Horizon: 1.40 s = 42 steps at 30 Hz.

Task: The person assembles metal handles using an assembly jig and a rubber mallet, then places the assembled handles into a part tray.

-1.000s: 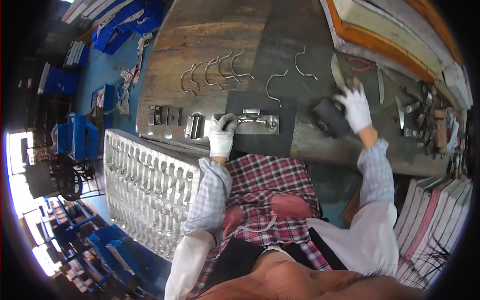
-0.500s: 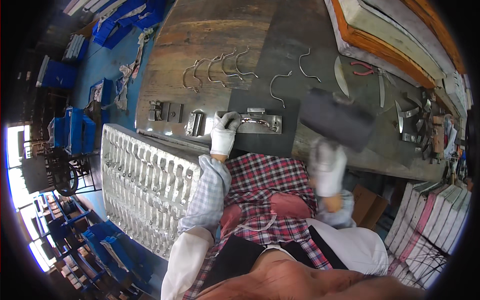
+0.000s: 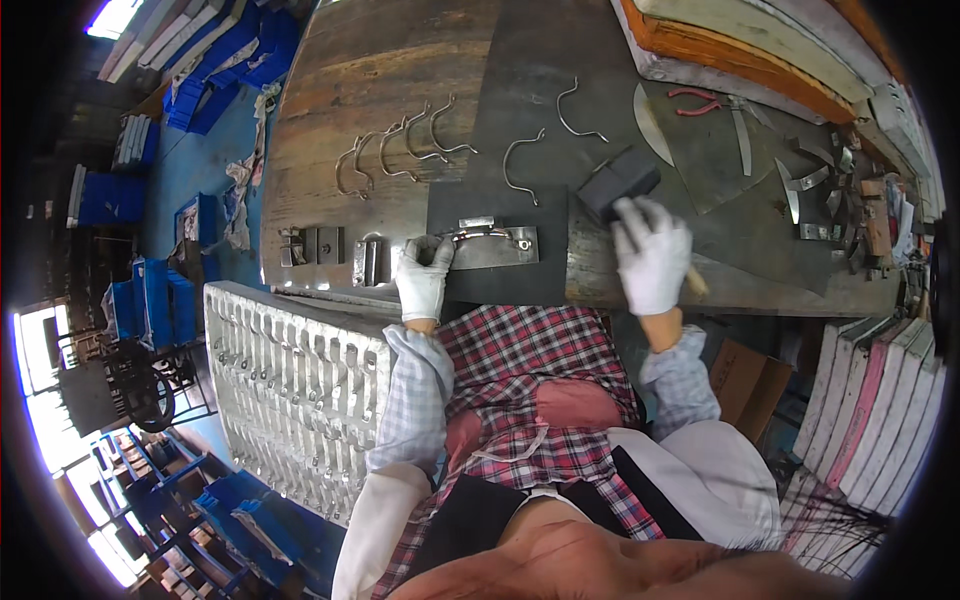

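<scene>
**Worn table (image 3: pixel 370 60), one chunky hammer (image 3: pixel 620 182)**

Right hand (image 3: pixel 650 255) is half-curled over the hammer, can't tell how tightly. Left hand (image 3: pixel 420 280), half-closed, sits at the metal plate (image 3: pixel 500 257)'s left end, probably steadying it, curved bar (image 3: pixel 485 234) on top.

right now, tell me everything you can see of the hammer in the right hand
The hammer has a chunky, dark grey, block-shaped head with flat sides; its material is unclear. The gloved right hand hides most of the handle, whose light brown, wood-looking end shows beside the wrist. The head lies slantwise past the fingertips, over the workbench, to the right of the metal plate and apart from it. Whether the head touches the bench cannot be told.
</scene>
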Available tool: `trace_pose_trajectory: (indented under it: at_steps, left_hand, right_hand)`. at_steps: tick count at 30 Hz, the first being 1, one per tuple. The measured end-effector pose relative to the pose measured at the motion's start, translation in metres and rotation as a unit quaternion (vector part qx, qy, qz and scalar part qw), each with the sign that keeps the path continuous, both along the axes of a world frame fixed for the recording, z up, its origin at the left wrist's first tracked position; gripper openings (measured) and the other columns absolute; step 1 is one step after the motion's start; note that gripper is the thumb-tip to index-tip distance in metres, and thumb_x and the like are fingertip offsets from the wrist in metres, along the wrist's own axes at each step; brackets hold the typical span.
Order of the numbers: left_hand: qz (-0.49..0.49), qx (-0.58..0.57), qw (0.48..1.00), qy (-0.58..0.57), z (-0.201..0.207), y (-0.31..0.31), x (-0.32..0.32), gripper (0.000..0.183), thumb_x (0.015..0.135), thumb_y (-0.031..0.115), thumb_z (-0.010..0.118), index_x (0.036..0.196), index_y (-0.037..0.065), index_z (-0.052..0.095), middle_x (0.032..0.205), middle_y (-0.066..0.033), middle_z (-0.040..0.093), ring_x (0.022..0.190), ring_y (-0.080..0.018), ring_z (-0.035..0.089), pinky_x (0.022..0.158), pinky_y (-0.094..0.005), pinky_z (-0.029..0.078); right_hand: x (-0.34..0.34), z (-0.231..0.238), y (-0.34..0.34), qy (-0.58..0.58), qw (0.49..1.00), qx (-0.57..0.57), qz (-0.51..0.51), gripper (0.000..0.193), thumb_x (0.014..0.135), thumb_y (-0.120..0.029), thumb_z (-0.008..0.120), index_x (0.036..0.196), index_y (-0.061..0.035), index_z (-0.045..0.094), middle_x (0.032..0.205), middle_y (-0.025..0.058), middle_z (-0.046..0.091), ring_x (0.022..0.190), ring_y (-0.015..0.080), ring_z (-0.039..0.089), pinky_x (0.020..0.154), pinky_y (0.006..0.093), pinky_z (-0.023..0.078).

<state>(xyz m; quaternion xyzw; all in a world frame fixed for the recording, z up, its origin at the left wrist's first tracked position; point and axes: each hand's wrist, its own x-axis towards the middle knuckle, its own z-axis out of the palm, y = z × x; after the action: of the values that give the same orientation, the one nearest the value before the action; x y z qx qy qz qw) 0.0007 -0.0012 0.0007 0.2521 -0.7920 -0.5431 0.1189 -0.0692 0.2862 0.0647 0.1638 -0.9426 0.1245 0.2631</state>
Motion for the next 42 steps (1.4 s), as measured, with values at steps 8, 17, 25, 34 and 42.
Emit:
trace_pose_trajectory:
  at_steps: [8, 17, 25, 34, 42]
  left_hand:
    - [0.019, 0.057, 0.998, 0.009, -0.005, 0.001, 0.003, 0.016, 0.084, 0.011, 0.07, 0.082, 0.004, 0.056, 0.073, 0.0031, 0.052, 0.065, -0.0069, 0.044, 0.061, -0.0216, 0.04]
    - [-0.001, 0.005, 0.999, 0.034, -0.008, -0.004, 0.006, 0.02, 0.084, 0.014, 0.071, 0.088, 0.003, 0.055, 0.076, 0.0013, 0.052, 0.069, -0.0094, 0.046, 0.065, -0.0237, 0.042]
    - [0.06, 0.042, 0.997, 0.004, 0.018, 0.046, 0.028, 0.041, 0.091, 0.037, 0.058, 0.099, -0.003, 0.064, 0.077, -0.0032, 0.059, 0.064, -0.0087, 0.045, 0.057, -0.0226, 0.04]
    - [-0.116, -0.05, 0.991, -0.046, 0.027, -0.031, -0.162, 0.042, 0.091, 0.031, 0.051, 0.112, -0.005, 0.056, 0.085, -0.0214, 0.066, 0.067, -0.0314, 0.064, 0.064, -0.0381, 0.05]
    - [-0.227, -0.403, 0.851, -0.25, 0.029, -0.013, -0.185, 0.044, 0.082, 0.042, 0.059, 0.109, 0.008, 0.064, 0.102, -0.0192, 0.066, 0.097, -0.0347, 0.063, 0.084, -0.042, 0.049]
  right_hand:
    - [0.023, -0.084, -0.071, -0.119, 0.941, -0.28, 0.148, 0.028, 0.071, -0.013, 0.073, 0.098, -0.0192, 0.069, 0.077, -0.0005, 0.059, 0.07, 0.0215, 0.056, 0.063, 0.0362, 0.045]
    - [0.02, -0.068, -0.078, -0.156, 0.922, -0.315, 0.162, 0.024, 0.072, -0.007, 0.07, 0.095, -0.0144, 0.068, 0.07, 0.0023, 0.059, 0.066, 0.0207, 0.056, 0.062, 0.036, 0.044]
    - [0.041, -0.029, -0.099, -0.129, 0.934, -0.129, 0.307, 0.026, 0.067, -0.007, 0.061, 0.091, -0.0137, 0.067, 0.076, 0.0068, 0.058, 0.073, 0.0269, 0.058, 0.068, 0.0414, 0.044]
    - [0.001, -0.044, 0.044, -0.098, 0.969, -0.162, -0.157, 0.029, 0.087, -0.019, 0.058, 0.113, -0.0073, 0.062, 0.103, 0.0153, 0.06, 0.092, 0.035, 0.056, 0.082, 0.0428, 0.044]
    - [0.019, -0.063, 0.042, -0.07, 0.984, -0.093, -0.132, 0.049, 0.079, -0.019, 0.066, 0.125, -0.0126, 0.052, 0.107, 0.0105, 0.057, 0.094, 0.0316, 0.055, 0.08, 0.0439, 0.043]
